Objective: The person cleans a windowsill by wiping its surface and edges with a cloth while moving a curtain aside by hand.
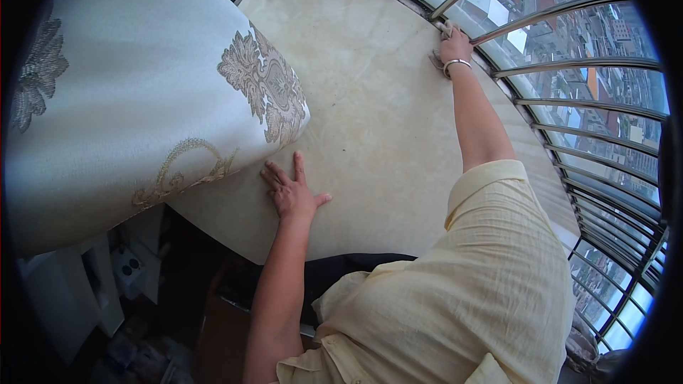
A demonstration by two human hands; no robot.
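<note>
My left hand rests with its fingers spread on the beige stone-look window sill, just beside the lower edge of a patterned curtain. Nothing is in it. At the sill's outer edge, my right hand grips a bunched greyish cloth, pressed down by the dirty window track. Part of the cloth is hidden under that hand. A bracelet circles my right wrist. A few dark specks lie on the sill between my hands.
Metal bars line the window along the right, with buildings far below outside. The curtain hangs across the left part of the sill. Below it are a white cabinet, a socket box and dim clutter.
</note>
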